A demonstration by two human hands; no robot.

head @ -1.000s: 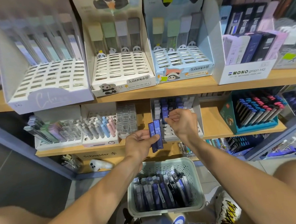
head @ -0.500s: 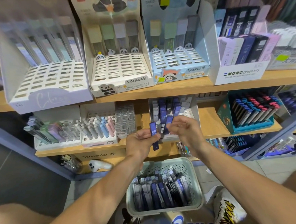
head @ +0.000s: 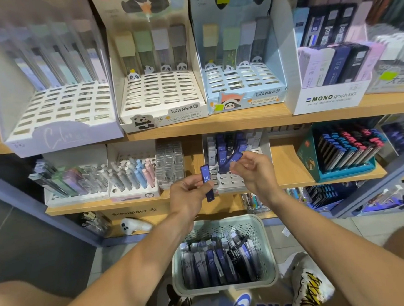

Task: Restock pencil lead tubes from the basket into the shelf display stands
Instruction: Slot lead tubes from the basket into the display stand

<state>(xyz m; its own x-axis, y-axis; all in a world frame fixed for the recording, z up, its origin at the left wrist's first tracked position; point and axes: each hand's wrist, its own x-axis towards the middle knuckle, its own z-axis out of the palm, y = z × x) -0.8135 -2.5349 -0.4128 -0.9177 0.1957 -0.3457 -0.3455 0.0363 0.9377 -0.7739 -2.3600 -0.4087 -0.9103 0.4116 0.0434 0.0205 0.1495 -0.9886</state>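
My left hand [head: 189,196] pinches one upright blue HB lead tube [head: 207,182] in front of the lower shelf. My right hand [head: 254,173] pinches a second blue lead tube [head: 232,161], tilted, just over the white display stand [head: 231,181] on the lower shelf. That stand holds several blue, black and grey tubes at its back. Below my hands, a pale green basket [head: 260,227] on the floor holds several more lead tubes [head: 217,263].
The upper shelf [head: 241,123] carries three slotted stands with few tubes and a MONO box [head: 330,97]. Left on the lower shelf stand lead tubes, pastel pens [head: 136,173] and clear cases. A teal pen tray [head: 343,156] sits at right. My knees flank the basket.
My left hand held two blue tubes a second ago; my right hand has taken one and carried it up toward the white stand. One tube stays in my left hand.
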